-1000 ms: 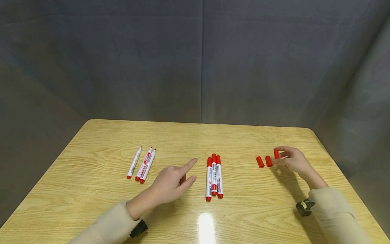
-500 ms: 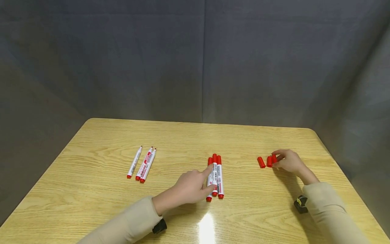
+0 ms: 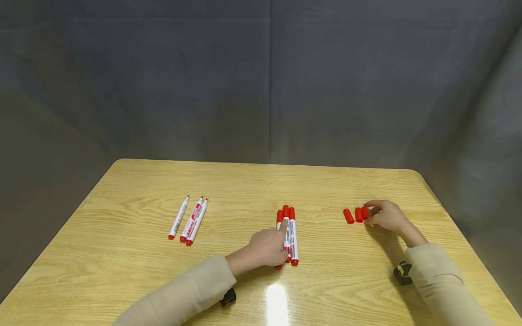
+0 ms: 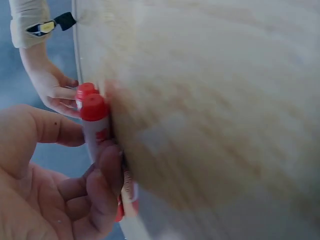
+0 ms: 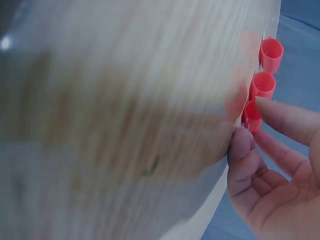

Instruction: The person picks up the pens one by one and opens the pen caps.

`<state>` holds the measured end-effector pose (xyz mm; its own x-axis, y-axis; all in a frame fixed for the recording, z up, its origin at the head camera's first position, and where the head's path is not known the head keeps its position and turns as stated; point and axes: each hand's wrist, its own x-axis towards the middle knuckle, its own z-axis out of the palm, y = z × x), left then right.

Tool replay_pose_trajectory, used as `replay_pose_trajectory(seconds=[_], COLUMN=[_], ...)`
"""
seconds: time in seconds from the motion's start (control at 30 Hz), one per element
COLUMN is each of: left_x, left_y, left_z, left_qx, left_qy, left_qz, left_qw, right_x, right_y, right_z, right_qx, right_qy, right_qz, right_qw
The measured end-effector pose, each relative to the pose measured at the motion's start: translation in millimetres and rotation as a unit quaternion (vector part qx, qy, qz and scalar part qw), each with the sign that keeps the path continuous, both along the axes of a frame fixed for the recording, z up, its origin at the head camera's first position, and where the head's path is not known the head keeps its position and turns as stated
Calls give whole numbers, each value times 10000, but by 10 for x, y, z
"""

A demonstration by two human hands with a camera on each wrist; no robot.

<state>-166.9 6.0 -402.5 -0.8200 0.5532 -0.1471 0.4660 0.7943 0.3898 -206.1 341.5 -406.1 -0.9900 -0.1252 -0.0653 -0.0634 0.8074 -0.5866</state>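
Near the middle of the table, my left hand (image 3: 267,247) is at three white markers with red caps, lying side by side. Its thumb and fingers pinch a capped marker (image 4: 93,125) in the left wrist view; the hand covers much of the leftmost marker (image 3: 279,217). The rightmost marker (image 3: 293,235) lies uncovered beside it. Over on the right, my right hand (image 3: 387,218) has thumb and fingertips around a loose red marker cap (image 3: 364,213). Another red cap (image 3: 358,215) lies right against that one, and a third cap (image 3: 348,216) sits slightly apart to the left.
Three uncapped white markers (image 3: 190,222) lie on the left of the wooden table (image 3: 122,194), tips facing the far edge. A grey curtain (image 3: 269,90) hangs behind the table and along both sides.
My left hand has moved right from beside the capped markers onto them. My right hand has brought its cap down and left, against the middle cap.
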Motion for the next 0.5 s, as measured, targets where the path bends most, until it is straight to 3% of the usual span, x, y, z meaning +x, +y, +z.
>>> replay_pose_trajectory(seconds=[0.13,0.27,0.37,0.5], left_x=[-21,-34,-25,-8], left_y=[-8,-37,-74,-116], left_z=[-38,-52,-45,-10], left_qx=[76,378,737,994], left_qy=[40,2,-63,51], left_qz=[100,208,242,182], left_qw=[9999,9991,9970,9949], right_x=[0,7,44,110], right_y=[37,72,17,-139], right_z=[-35,-70,-12,129], right_qx=[-100,-65,29,-76], right_qy=[162,628,907,922], right_qz=[13,-79,-317,-584], right_qw=[9998,9980,9954,9940])
